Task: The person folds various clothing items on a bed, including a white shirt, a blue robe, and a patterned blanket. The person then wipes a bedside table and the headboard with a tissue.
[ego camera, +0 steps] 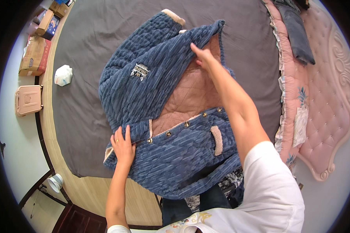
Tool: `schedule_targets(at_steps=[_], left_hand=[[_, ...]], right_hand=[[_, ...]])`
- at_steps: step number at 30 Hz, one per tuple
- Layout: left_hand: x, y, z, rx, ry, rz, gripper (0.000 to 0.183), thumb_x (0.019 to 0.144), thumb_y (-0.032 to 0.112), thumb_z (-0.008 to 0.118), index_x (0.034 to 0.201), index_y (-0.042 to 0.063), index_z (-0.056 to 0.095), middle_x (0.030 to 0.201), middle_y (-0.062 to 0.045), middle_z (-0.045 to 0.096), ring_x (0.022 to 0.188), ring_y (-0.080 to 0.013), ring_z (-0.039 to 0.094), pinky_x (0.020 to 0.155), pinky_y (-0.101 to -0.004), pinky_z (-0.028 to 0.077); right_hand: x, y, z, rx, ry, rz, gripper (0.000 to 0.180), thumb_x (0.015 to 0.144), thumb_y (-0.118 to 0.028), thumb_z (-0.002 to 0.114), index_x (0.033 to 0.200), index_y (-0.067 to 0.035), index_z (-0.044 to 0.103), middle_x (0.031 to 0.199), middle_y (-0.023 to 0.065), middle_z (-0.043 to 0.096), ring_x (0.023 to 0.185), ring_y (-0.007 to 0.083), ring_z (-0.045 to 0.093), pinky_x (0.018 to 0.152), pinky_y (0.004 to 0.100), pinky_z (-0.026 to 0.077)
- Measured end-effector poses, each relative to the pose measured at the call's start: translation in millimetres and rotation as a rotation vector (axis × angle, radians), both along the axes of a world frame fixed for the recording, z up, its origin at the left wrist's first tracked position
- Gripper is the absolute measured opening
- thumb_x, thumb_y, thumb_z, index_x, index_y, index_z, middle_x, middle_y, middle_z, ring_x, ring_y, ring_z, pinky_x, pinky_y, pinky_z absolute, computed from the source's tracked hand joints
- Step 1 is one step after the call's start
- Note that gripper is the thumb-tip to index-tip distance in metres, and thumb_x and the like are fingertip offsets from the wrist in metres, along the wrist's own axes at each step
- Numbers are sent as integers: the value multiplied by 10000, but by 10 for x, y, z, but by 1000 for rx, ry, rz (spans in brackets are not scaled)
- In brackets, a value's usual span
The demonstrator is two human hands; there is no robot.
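Note:
A blue quilted plush jacket [154,84] lies spread before me, its front partly open on a pinkish quilted lining [189,87]. The near front panel carries a row of several metal snap buttons [187,124] and a pocket trimmed in cream fleece [217,140]. On the far panel is an embroidered patch [140,72] with writing. My left hand [124,148] rests on the collar end, fingers spread over the cloth. My right hand [203,56] pinches the far panel's front edge, thumb on the outer side, some fingers hidden. The near part of the jacket hangs over the bed's edge.
Under the jacket is a bed with a grey sheet [81,131]. A crumpled white plastic item [63,75] lies on it at left. A pink padded headboard [323,96] stands at right. Cardboard boxes [33,56] and a pink storage bin [28,100] are on the floor.

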State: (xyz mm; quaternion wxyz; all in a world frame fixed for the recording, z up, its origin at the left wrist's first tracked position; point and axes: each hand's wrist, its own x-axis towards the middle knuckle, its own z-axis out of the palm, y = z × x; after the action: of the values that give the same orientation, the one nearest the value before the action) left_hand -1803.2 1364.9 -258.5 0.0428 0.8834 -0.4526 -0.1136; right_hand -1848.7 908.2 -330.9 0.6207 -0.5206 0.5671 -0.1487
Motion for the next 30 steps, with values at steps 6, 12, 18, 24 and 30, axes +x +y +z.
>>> schedule_targets(at_steps=[6,12,18,24,30], left_hand=[[638,244,-72,-230,253,30,585,593,-96,496,1139,110,535,894,-116,506,851,-281,512,756,-311,420],[903,625,615,-570,243,185,433,621,-95,509,1032,17,586,885,-98,521,853,-248,537,775,-275,417],[879,1392,-52,-219,-17,182,453,620,-109,484,1040,44,557,947,-107,484,905,-286,501,774,-335,426],[1080,1420,-357,145,-74,138,401,620,-105,462,978,63,527,951,-104,479,934,-322,476,762,-394,422],[728,1518,-254,279,-27,89,576,668,-100,482,1220,49,414,1110,-157,448,1044,-350,442,870,-407,397]], right_hand=[[400,-385,638,193,-380,-20,117,734,-19,641,804,-52,553,700,33,542,652,169,552,545,333,474],[-1008,594,1650,45,-607,-53,176,799,-87,595,931,13,536,843,71,615,694,140,594,604,303,515],[-1808,2111,511,421,-96,-339,283,787,-131,622,933,61,475,773,109,568,452,143,548,398,245,469],[-1773,2332,165,251,-37,-218,234,794,-121,610,895,55,493,729,124,599,511,178,613,393,249,482],[-2492,2311,377,335,30,-124,219,838,-130,578,966,35,515,831,124,620,625,171,639,460,242,501]])
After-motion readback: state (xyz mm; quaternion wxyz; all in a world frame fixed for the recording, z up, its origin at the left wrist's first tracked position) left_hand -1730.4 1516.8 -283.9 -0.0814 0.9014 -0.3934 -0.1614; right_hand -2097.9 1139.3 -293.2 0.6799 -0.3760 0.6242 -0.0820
